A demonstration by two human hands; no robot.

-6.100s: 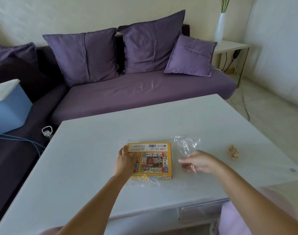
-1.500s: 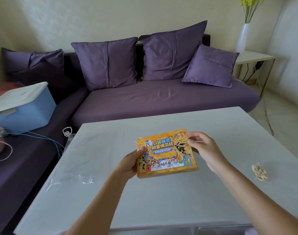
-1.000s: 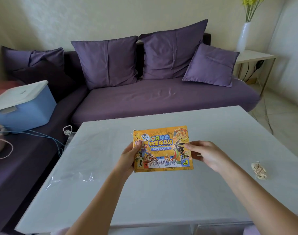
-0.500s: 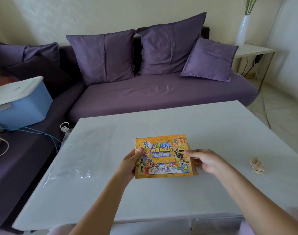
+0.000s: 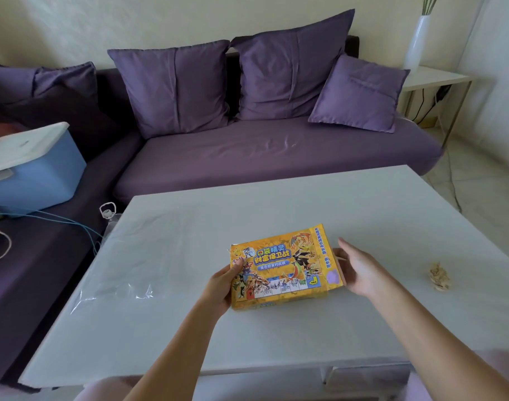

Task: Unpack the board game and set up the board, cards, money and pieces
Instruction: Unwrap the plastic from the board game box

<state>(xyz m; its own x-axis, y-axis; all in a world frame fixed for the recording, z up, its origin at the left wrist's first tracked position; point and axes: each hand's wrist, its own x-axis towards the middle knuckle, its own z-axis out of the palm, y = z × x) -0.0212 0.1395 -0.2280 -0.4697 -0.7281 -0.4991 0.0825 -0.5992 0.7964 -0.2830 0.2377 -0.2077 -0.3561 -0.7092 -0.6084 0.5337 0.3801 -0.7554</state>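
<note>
- Here, the yellow-orange cardboard game box (image 5: 279,270) is held low over the near middle of the white table (image 5: 276,348). Its printed face is up and its right end is raised. Whether its near lower edge touches the tabletop I cannot tell.
- The left hand (image 5: 221,287) grips the box's left short end, thumb on the printed face and fingers curled beneath.
- The box's long axis runs left to right, so its other short end, a side panel with a purple mark, points straight at the right hand (image 5: 360,270).
- That hand is just beside the panel, fingers fairly straight and spread, palm facing it. It pinches nothing visible, and thumb contact with the flap is unclear.
- Opening that end looks like the next step. The right hand is the nearer one, while the left steadies.
- A clear plastic wrapper (image 5: 117,290) lies well apart to the left, and a crumpled beige scrap (image 5: 440,276) to the right.
</note>
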